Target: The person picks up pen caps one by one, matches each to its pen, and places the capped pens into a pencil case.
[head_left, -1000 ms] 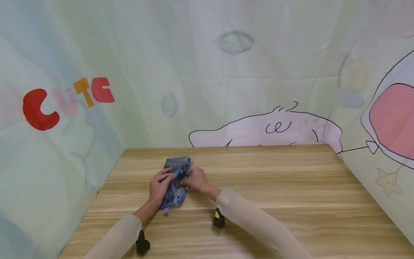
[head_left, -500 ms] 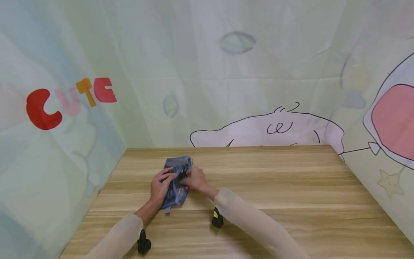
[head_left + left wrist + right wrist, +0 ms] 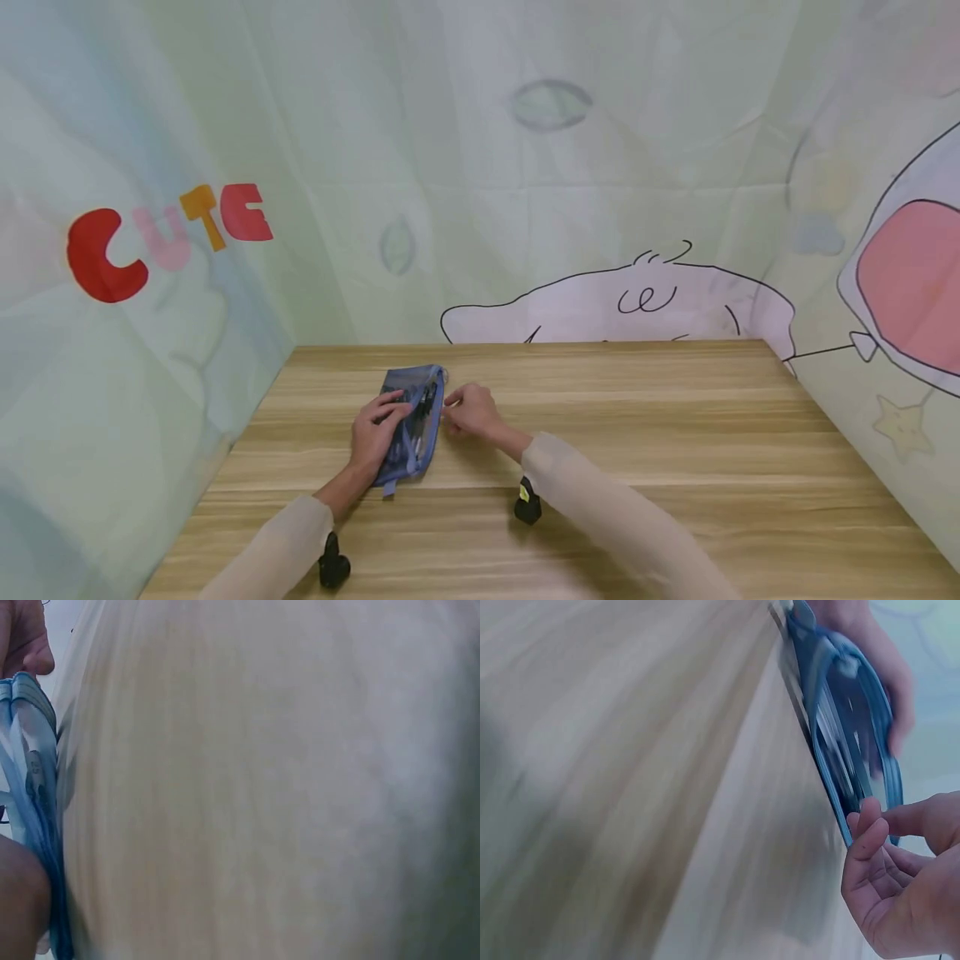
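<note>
A blue see-through zip pencil case point(image 3: 424, 421) lies on the table with its zippered mouth gaping to the right. Several dark pens point(image 3: 832, 731) show inside it. My left hand point(image 3: 377, 429) rests over its left part and grips the upper edge of the mouth, as the right wrist view shows. Just off the right edge is my right hand point(image 3: 474, 411), fingers loosely bent, with nothing visible in them. Its fingertips point(image 3: 870, 838) overlap the lower end of the mouth in the right wrist view. A short fabric tab point(image 3: 389, 488) sticks out at the case's near end.
The wood-grain table point(image 3: 637, 433) reaches back to a printed cloth backdrop point(image 3: 480, 208) that also hangs at both sides. Small black wrist devices point(image 3: 528, 502) hang below both light sleeves point(image 3: 600, 500).
My right hand has drawn back from the mouth of the pencil case and moved a little to the right. My left hand has stayed on the case, which looks slightly more widely open.
</note>
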Demonstrator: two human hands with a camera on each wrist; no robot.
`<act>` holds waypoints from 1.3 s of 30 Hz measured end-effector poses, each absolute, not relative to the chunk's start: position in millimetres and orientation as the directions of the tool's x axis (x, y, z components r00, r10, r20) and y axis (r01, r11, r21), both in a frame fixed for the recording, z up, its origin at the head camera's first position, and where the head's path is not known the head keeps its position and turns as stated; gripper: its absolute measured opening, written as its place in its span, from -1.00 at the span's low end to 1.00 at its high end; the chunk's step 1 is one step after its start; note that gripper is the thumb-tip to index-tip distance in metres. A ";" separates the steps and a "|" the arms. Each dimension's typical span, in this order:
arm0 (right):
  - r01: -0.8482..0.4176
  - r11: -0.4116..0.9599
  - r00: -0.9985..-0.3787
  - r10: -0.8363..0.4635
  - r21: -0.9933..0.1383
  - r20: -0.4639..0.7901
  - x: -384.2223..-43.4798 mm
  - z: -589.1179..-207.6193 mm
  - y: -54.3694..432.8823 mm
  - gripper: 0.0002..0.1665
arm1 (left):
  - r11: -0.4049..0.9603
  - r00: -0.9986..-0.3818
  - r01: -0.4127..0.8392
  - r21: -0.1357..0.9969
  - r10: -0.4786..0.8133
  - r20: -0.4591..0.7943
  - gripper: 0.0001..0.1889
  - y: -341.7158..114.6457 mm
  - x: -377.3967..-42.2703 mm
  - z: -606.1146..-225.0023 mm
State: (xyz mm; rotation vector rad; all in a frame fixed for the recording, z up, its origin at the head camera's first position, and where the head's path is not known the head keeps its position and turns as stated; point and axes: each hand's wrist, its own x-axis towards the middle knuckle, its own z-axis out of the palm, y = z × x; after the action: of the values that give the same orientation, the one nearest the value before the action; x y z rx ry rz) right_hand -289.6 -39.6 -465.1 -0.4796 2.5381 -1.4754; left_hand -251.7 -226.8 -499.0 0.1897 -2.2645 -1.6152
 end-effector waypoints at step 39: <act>-0.183 0.616 -0.974 -0.219 -0.766 0.057 -309.7 -445.6 184.8 -0.40 | 0.733 -0.939 0.258 0.629 0.038 0.341 -0.59 -247.5 -262.3 -489.1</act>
State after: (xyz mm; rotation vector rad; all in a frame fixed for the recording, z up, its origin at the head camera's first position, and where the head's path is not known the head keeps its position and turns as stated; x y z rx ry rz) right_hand -309.7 184.8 -445.6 -0.3473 2.7852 -1.3135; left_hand -262.3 -247.5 -489.1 -0.2308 -2.6310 -1.0204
